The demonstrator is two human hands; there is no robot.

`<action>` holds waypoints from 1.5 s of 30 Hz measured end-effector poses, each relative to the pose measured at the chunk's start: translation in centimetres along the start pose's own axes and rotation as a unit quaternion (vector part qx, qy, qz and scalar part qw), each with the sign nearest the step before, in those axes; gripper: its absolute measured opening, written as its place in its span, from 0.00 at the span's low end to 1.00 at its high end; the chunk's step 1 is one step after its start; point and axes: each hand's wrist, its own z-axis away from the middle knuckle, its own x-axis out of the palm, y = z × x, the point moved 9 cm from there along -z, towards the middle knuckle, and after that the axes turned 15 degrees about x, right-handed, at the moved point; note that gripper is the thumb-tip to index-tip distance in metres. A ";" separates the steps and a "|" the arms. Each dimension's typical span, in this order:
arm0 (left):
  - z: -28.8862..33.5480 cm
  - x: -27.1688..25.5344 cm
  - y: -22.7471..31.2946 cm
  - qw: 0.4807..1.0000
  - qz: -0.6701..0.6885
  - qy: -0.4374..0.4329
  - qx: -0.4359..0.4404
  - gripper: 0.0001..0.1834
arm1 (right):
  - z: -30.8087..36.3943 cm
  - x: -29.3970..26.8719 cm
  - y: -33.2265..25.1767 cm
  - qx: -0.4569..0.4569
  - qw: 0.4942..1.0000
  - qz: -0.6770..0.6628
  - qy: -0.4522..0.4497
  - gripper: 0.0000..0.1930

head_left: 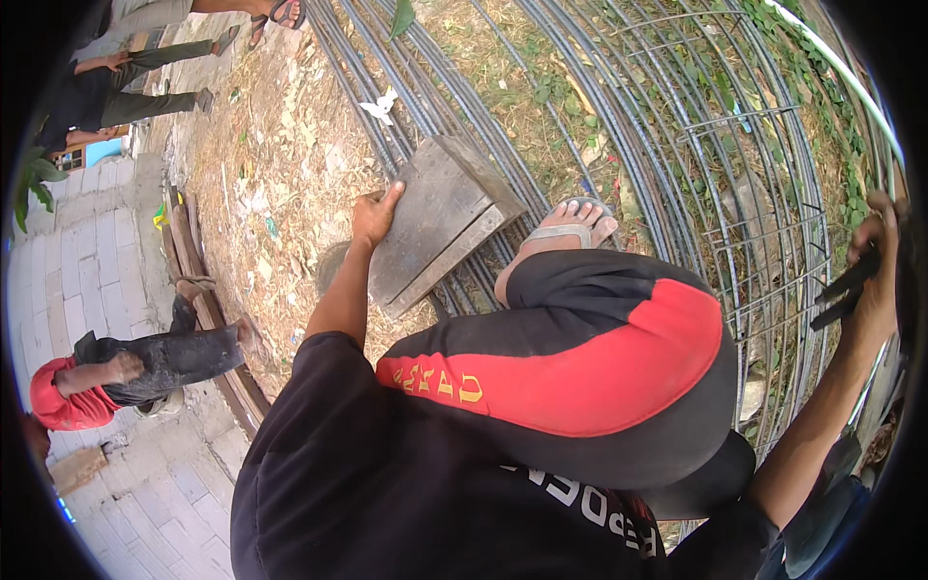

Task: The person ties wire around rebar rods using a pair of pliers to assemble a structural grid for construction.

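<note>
My left hand [375, 217] grips the near left edge of a weathered wooden box [430, 213] made of boards, thumb on top and fingers over the side. The box rests tilted across a bundle of long steel rebars [474, 106]. At the far right rim my right hand [875, 253] is raised and closed around a dark tool with two black prongs [843, 295]. Its exact kind is unclear there, and part of the hand fades into the dark rim. My sandalled foot [570, 230] stands on the bars beside the box.
A curved cage of tied rebar [749, 174] spreads to the right, with a pale pipe [846, 68] beyond it. Wooden poles [208, 300] lie at left beside a block surface [92, 261]. A person in red [72, 396] sits there; other people stand at upper left.
</note>
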 end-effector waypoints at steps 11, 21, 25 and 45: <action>28.5 0.9 -22.0 0.859 0.111 0.181 -0.466 0.26 | 4.3 1.3 4.8 0.046 0.996 -0.075 0.015 0.14; 24.2 15.3 -8.3 0.896 0.127 -0.351 -0.240 0.41 | 4.3 17.6 1.0 0.047 0.958 0.025 -0.281 0.15; 24.0 18.0 -15.5 0.930 0.041 -0.281 -0.232 0.42 | 9.1 32.4 0.3 -0.017 0.868 0.102 -0.487 0.18; 25.1 19.4 -12.2 0.929 -0.133 -0.330 0.106 0.25 | 22.4 46.9 -5.6 -0.444 0.755 0.213 -0.433 0.32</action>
